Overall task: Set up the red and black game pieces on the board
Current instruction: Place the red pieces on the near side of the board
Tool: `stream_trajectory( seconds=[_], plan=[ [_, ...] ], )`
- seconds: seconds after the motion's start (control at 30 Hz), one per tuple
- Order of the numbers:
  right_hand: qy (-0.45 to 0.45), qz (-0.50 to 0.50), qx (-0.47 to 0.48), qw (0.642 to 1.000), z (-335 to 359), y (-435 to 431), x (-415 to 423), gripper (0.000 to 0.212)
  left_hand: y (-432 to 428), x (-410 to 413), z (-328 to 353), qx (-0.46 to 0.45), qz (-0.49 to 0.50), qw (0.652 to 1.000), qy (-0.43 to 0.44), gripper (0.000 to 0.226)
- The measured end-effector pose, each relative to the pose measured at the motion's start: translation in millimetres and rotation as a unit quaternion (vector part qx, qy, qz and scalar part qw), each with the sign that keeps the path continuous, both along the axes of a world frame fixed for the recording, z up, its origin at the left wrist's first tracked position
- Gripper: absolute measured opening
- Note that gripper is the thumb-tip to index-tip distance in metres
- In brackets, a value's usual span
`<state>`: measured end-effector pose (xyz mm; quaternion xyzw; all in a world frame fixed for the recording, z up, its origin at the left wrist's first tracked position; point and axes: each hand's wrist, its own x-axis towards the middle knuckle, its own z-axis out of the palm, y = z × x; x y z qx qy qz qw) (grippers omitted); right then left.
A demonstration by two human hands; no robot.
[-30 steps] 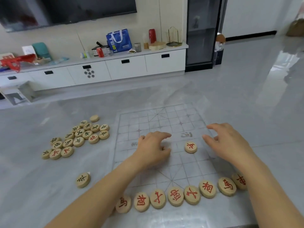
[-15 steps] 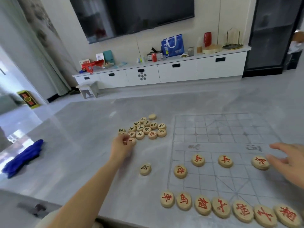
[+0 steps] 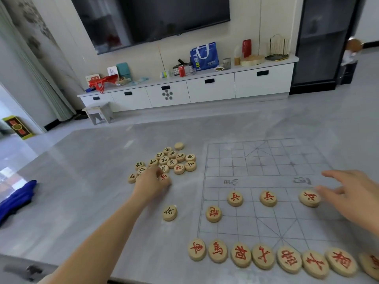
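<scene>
Red piece (image 3: pixel 164 177) at the pile (image 3: pixel 172 162) is pinched in the left hand (image 3: pixel 150 184). Right hand (image 3: pixel 352 196) hangs loose-fingered over the board (image 3: pixel 266 158).

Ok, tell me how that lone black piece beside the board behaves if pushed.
The lone black piece is a flat, rigid-looking disc lying face up, so it should slide, not roll. The table looks glossy, so it may skid.

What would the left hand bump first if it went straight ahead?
Most likely the pile of loose pieces just beyond the left hand, whose fingers pinch a red piece; depth is unclear.
</scene>
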<state>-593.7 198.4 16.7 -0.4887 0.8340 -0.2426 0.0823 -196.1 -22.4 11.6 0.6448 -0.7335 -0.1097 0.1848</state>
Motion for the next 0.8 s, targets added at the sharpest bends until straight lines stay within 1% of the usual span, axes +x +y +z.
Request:
stream_trajectory(
  seconds=[0.07, 0.13, 0.27, 0.33, 0.4, 0.43, 0.47, 0.53, 0.57, 0.6, 0.63, 0.7, 0.73, 0.8],
  plan=[
    [0.001, 0.002, 0.0, 1.0, -1.4, 1.9, -3.0, 0.104, 0.7, -0.4, 4.2, -0.018, 0.022, 0.999, 0.044, 0.027],
    [0.008, 0.006, 0.006, 1.0, -6.7, 3.5, -8.3, 0.115, -1.5, 5.8, 7.4, 0.006, 0.035, 0.997, 0.072, 0.027],
    [-0.002, 0.009, 0.002, 1.0, -12.2, 3.9, -14.0, 0.117, 2.3, 21.0, 4.2, 0.103, -0.046, 0.991, 0.07, 0.023],
    [-0.004, 0.009, 0.005, 1.0, -11.2, 3.6, -11.5, 0.12, 12.3, 23.5, 7.8, 0.117, -0.077, 0.987, 0.079, 0.027],
    [-0.016, 0.01, -0.006, 1.0, -2.8, 3.1, -2.6, 0.119, 27.4, 15.6, 19.6, 0.11, -0.113, 0.983, 0.099, 0.037],
    [-0.025, 0.013, -0.019, 0.999, 6.1, 2.9, 7.8, 0.113, 37.9, 6.6, 28.1, 0.103, -0.135, 0.979, 0.11, 0.041],
    [-0.033, 0.028, -0.034, 0.998, 18.0, 3.0, 21.6, 0.098, 50.7, -5.6, 37.4, 0.095, -0.165, 0.975, 0.118, 0.045],
    [-0.076, 0.072, -0.074, 0.992, 33.7, 2.9, 52.1, 0.047, 80.7, -37.6, 53.0, 0.086, -0.252, 0.956, 0.124, 0.054],
    [-0.118, 0.101, -0.083, 0.984, 39.2, 2.8, 67.4, 0.026, 97.5, -56.3, 59.1, 0.082, -0.301, 0.943, 0.119, 0.059],
    [-0.164, 0.132, -0.083, 0.974, 44.0, 3.1, 80.8, 0.017, 113.2, -74.6, 63.9, 0.072, -0.346, 0.929, 0.107, 0.065],
    [-0.213, 0.156, -0.083, 0.961, 47.5, 4.2, 91.1, 0.015, 127.3, -91.5, 68.2, 0.057, -0.382, 0.917, 0.094, 0.068],
    [-0.308, 0.184, -0.088, 0.929, 53.6, 10.0, 98.5, 0.023, 145.3, -121.0, 71.6, 0.025, -0.43, 0.898, 0.086, 0.071],
    [-0.347, 0.185, -0.087, 0.915, 56.7, 11.2, 98.4, 0.028, 149.8, -131.5, 72.1, 0.013, -0.443, 0.892, 0.09, 0.071],
    [-0.398, 0.17, -0.072, 0.899, 59.3, 14.5, 91.2, 0.031, 154.6, -149.5, 70.6, 0.002, -0.457, 0.884, 0.096, 0.07]
  ],
)
